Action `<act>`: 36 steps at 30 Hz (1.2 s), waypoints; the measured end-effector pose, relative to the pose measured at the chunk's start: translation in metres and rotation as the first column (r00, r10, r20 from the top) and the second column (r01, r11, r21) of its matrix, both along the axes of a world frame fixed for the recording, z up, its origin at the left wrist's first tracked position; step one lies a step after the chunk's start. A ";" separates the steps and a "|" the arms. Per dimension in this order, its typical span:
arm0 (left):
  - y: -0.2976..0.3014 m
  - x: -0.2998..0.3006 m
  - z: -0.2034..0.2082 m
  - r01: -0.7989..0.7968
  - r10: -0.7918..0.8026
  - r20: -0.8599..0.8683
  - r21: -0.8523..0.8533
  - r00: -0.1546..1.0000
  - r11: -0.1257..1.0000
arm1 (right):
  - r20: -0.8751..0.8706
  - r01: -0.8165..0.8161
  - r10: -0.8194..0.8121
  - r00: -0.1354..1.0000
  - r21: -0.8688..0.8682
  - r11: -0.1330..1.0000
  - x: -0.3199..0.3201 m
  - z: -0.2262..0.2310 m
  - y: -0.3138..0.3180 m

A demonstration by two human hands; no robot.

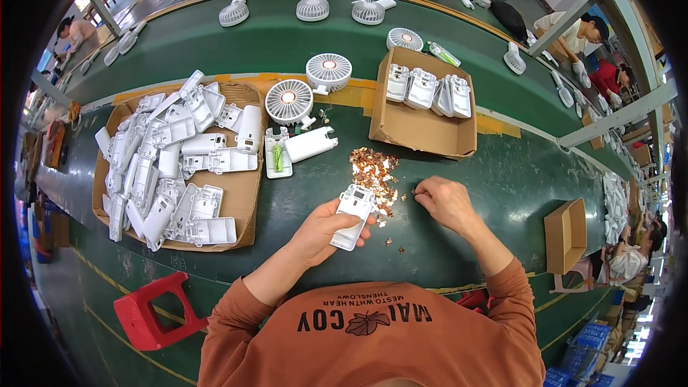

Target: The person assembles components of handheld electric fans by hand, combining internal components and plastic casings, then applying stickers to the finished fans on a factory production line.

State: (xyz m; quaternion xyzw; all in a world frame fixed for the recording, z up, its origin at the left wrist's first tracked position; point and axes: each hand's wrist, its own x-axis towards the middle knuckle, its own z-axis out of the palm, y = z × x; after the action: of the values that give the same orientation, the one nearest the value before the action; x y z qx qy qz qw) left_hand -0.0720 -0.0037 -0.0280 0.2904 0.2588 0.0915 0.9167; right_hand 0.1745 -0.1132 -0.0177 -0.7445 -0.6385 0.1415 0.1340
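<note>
My left hand grips a white plastic fan-handle shell, tilted, its hollow inner side facing up. Just beyond the shell lies a heap of small copper-coloured and whitish pieces, with a few strays on the green bench. To the right of the heap, my right hand rests low over the bench, fingertips pinched together; whatever they hold is too small to make out. Two white fan heads sit farther off, beside a handle half with a green part inside and a closed white handle.
At left, a cardboard tray is heaped with white shells. A smaller cardboard box at the far right holds several shells in a row. Behind runs a green conveyor carrying fans. A red stool stands left, an open carton right.
</note>
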 end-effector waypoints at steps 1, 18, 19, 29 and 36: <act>0.000 0.001 0.001 0.000 0.000 -0.007 0.010 1.000 1.000 | 0.001 0.001 -0.001 1.000 0.001 1.000 0.000 0.000 0.000; -0.013 0.030 -0.006 -0.064 0.070 -0.027 0.187 0.997 0.980 | -0.160 -0.028 0.073 0.984 0.264 0.964 -0.038 0.016 0.020; -0.014 0.034 -0.005 -0.064 0.069 -0.014 0.210 0.998 0.975 | -0.166 -0.031 0.078 0.983 0.268 0.963 -0.044 0.020 0.023; -0.022 0.037 -0.001 -0.101 0.102 0.005 0.237 0.995 0.966 | 0.070 -0.183 0.170 0.983 0.369 0.911 -0.067 0.020 0.040; -0.022 0.035 -0.004 -0.081 0.104 -0.052 0.333 0.993 0.939 | 0.013 -0.167 0.175 0.985 0.360 0.918 -0.068 0.016 0.044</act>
State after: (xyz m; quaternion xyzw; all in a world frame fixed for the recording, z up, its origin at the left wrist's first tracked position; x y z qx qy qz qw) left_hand -0.0371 -0.0257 -0.0321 0.4304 0.2846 0.1666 0.8403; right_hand 0.1065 -0.0694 -0.0013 -0.6473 -0.7148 0.0407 0.2616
